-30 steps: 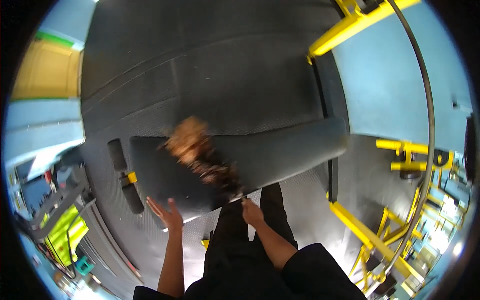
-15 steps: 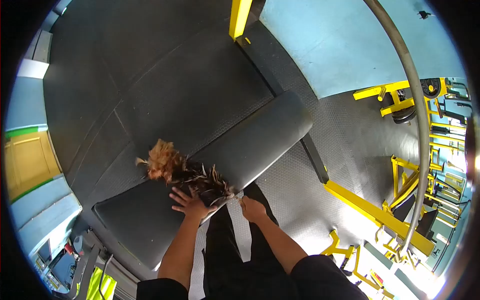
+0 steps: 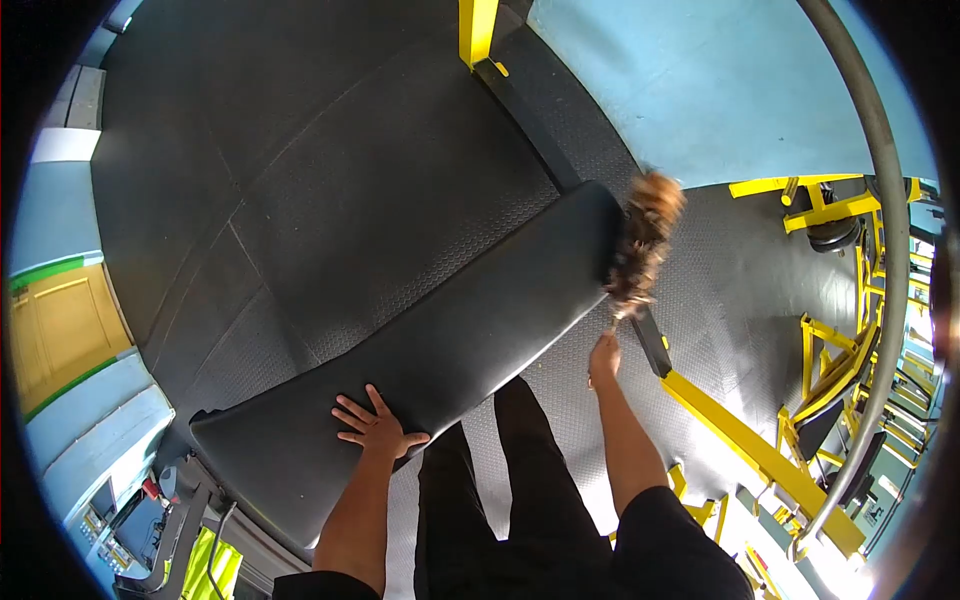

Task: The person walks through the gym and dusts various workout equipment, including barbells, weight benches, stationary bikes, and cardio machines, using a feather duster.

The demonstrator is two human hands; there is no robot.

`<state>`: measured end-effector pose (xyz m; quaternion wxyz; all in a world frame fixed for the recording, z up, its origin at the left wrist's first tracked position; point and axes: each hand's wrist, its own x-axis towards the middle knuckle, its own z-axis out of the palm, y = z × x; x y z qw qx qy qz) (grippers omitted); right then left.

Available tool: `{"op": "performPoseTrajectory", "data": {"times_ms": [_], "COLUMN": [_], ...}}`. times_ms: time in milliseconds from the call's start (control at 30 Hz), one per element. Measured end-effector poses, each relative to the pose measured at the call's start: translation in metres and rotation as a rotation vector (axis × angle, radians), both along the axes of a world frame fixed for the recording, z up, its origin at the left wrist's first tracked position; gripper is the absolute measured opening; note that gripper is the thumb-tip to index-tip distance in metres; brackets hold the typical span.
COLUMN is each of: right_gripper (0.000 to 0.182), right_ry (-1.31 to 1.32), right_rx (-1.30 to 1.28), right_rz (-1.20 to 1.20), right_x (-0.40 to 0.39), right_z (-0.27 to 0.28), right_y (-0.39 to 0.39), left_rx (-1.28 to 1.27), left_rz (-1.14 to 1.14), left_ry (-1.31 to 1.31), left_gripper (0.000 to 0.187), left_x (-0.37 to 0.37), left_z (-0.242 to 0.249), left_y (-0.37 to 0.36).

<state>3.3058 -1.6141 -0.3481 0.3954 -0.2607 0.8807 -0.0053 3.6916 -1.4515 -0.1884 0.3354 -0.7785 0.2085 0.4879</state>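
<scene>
Right hand (image 3: 604, 360) is gripping the thin handle (image 3: 615, 322) of a feather duster (image 3: 646, 240), whose blurred plumes are showing at the right end of the black padded tabletop (image 3: 480, 315), contact not clear. Left hand (image 3: 382, 434) is resting there, fingers (image 3: 376, 402) spread, grasping nothing. Duster is probably handling light, plumes soft and easily bent; bare handle is offering the best hold.

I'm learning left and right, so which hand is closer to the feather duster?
Right: the right hand is holding the feather duster. The left hand is farther from it, down and to the left, spread on the black bench.
</scene>
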Motion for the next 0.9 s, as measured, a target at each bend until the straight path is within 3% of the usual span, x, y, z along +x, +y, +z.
{"op": "performPoseTrajectory", "data": {"times_ms": [67, 200, 300, 333, 367, 433, 567, 633, 667, 700, 800, 900], "right_gripper": [0.039, 0.035, 0.034, 0.035, 0.048, 0.064, 0.072, 0.071, 0.069, 0.068, 0.066, 0.065], "right_ry": [-0.009, -0.061, -0.012, -0.028, -0.042, 0.042, -0.249, -0.217, -0.132, -0.218, -0.128, -0.094], "right_rx": [-0.178, -0.067, -0.152, -0.231, -0.308, -0.712, -0.171, -0.188, -0.323, -0.309, -0.328, -0.476], "right_rz": [0.558, 0.608, 0.438, 0.412, 0.384, 0.700, 0.543, 0.703, 0.790, 0.830, 0.908, 0.559], "right_x": [0.032, 0.075, 0.088, 0.094, 0.100, 0.109, 0.175, 0.205, 0.211, 0.216, 0.204, 0.151], "right_z": [0.012, 0.047, 0.044, 0.047, 0.048, 0.036, 0.071, 0.070, 0.056, 0.073, 0.107, 0.111], "right_y": [0.013, 0.007, -0.010, -0.025, -0.040, -0.072, -0.160, -0.183, -0.186, -0.191, -0.155, -0.073], "left_rx": [-0.023, 0.004, -0.007, 0.021, 0.049, 0.055, 0.062, 0.055, 0.047, 0.050, 0.033, 0.056], "left_rz": [0.000, 0.006, 0.010, 0.011, 0.010, 0.011, 0.017, 0.019, 0.023, 0.009, 0.021, 0.014], "left_ry": [0.008, 0.008, 0.015, 0.017, 0.021, 0.021, 0.028, 0.027, 0.017, 0.031, 0.016, 0.008], "left_gripper": [0.157, 0.157, 0.156, 0.157, 0.158, 0.158, 0.158, 0.156, 0.153, 0.153, 0.153, 0.154], "left_x": [0.000, 0.001, 0.003, 0.002, 0.002, 0.001, 0.003, 0.003, 0.003, 0.003, 0.001, 0.001], "left_z": [0.000, 0.002, 0.001, 0.003, 0.004, 0.003, 0.002, 0.002, 0.003, 0.004, 0.005, 0.008], "left_y": [0.001, -0.003, -0.005, -0.008, -0.008, -0.007, -0.009, -0.009, -0.008, -0.008, -0.011, -0.013]}}
